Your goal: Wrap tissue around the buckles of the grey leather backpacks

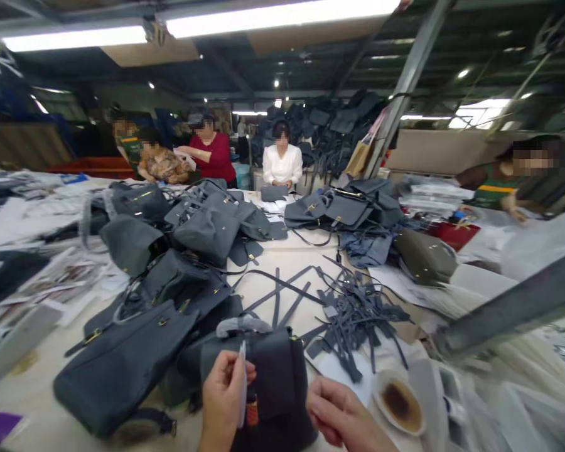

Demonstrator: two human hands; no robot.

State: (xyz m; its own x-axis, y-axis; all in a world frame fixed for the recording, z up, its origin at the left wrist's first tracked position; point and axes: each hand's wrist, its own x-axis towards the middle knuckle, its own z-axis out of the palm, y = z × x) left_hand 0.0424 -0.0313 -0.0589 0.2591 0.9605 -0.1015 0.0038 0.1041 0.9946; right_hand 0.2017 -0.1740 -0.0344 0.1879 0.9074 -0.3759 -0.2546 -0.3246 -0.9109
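My left hand (223,392) is closed on a thin white strip (243,383), seen nearly edge-on; paper or plastic, I cannot tell. Behind it a dark blue-grey handbag (277,376) stands upright, its flap facing me and its handle (243,326) wrapped in clear plastic. A small orange patch (252,413) shows on the bag's front, beside the strip. My right hand (339,411) hovers at the bag's right side, thumb and fingers pinched together; whatever they hold, if anything, is hidden. To the left lies another dark handbag (122,364).
Dark straps (358,307) lie heaped on the pale table (282,257). A bowl of brown liquid (399,402) sits close by my right hand. More bags (202,220) are piled farther back. A grey metal beam (513,301) slants across the right. Several people work around the table.
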